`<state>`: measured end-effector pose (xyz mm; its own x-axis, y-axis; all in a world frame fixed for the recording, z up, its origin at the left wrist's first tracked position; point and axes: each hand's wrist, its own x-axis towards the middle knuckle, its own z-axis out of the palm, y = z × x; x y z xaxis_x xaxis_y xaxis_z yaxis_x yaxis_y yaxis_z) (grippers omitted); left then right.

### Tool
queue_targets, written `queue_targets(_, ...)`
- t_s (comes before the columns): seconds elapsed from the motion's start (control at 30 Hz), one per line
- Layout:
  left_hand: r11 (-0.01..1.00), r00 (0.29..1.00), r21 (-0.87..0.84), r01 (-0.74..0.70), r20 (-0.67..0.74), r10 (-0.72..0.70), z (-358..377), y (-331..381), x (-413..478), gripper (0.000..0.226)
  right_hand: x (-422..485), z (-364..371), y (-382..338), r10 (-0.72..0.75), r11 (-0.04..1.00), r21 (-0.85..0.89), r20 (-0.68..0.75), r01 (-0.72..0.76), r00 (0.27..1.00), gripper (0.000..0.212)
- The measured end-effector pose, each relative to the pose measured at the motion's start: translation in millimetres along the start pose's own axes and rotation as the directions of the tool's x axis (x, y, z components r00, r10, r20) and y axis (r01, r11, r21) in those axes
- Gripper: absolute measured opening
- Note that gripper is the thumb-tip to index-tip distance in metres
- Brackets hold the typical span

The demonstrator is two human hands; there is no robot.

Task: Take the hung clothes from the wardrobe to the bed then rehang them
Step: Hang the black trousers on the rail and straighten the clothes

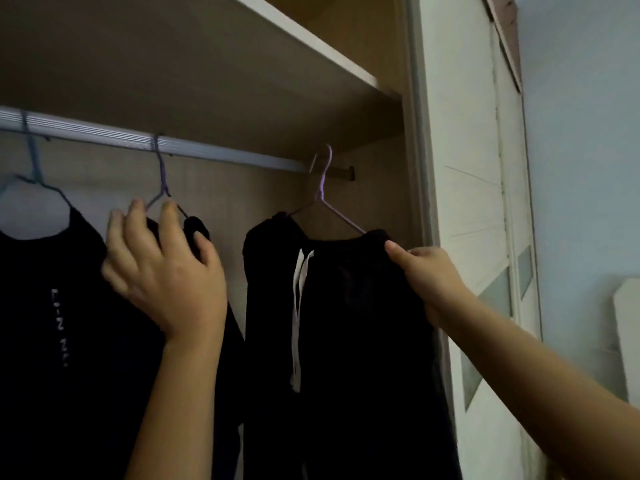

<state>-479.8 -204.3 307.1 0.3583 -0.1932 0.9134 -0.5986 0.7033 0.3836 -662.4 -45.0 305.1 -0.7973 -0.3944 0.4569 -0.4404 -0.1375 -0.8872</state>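
The lilac wire hanger (pixel 323 199) at one o'clock seems to sit off the ribbed silver rail (pixel 207 148), though I cannot tell for sure. If I tug sideways, the black drawstring trousers (pixel 346 306) could slide off. My right hand (pixel 426 275) is pinched closed on their waistband at three o'clock. My left hand (pixel 162 268), fingers half curled, grips the black garment (pixel 194 230) on the purple wire hanger (pixel 161 178) at ten o'clock, which hangs on the rail.

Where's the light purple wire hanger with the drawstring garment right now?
In the head view, the light purple wire hanger is at the right end of the metal wardrobe rail, its hook raised at the rail. The right hand grips its black garment.
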Motion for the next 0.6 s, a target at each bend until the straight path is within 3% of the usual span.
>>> queue_targets(0.17,0.995,0.998,0.092,0.049,-0.029,-0.047,14,-13,14,0.037,39,45,-16,-0.055,0.992,0.114,0.016,0.052,0.998,0.046)
queue_targets(0.33,0.986,0.992,0.124,0.11,-0.078,-0.101,11,-20,15,0.034,63,78,-11,-0.116,0.977,0.187,0.073,0.101,0.991,0.035)
queue_targets(0.4,0.977,0.989,0.156,0.144,-0.061,-0.136,8,-26,16,0.034,71,84,-8,-0.103,0.976,0.202,0.075,0.086,0.992,0.043)
queue_targets(0.6,0.952,0.992,0.292,0.085,0.066,-0.109,2,-26,15,0.031,99,105,-8,-0.056,0.959,0.281,0.143,0.014,0.988,0.034)
